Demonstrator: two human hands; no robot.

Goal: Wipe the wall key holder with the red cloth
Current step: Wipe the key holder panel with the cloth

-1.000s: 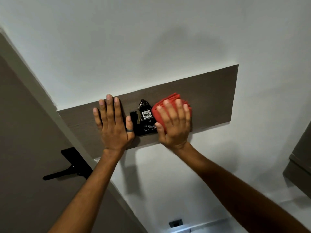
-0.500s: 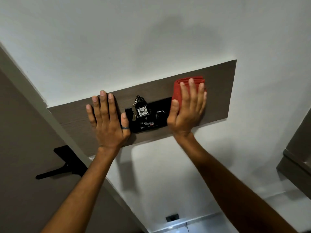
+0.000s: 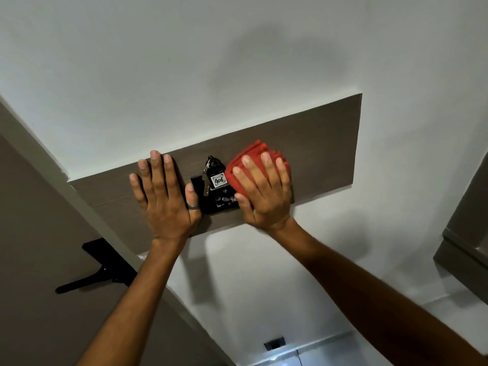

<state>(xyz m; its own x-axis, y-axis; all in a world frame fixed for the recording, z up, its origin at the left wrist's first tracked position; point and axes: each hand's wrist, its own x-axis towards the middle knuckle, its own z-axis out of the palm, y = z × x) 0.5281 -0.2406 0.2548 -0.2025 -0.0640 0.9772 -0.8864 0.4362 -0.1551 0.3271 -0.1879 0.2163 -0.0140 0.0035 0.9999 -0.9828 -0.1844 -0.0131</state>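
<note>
A long brown wooden key holder panel (image 3: 322, 143) is fixed to the white wall. At its middle sits a black unit (image 3: 219, 204) with a key and a tag marked 406 (image 3: 218, 180) hanging on it. My right hand (image 3: 264, 191) lies flat on a folded red cloth (image 3: 253, 154), pressing it to the panel just right of the key tag and over the black unit's right part. My left hand (image 3: 163, 196) rests flat on the panel left of the black unit, fingers spread, a ring on the thumb.
A brown door (image 3: 39, 260) with a black lever handle (image 3: 100, 270) stands at the left, its pale frame (image 3: 52, 186) meeting the panel's left end. A grey-brown cabinet (image 3: 467, 228) juts in at the right. A small dark wall socket (image 3: 274, 343) sits low down.
My right hand slid the red cloth right and up along the panel, then back left and down against the key tag, covering the black unit's right part again. The left hand stayed flat.
</note>
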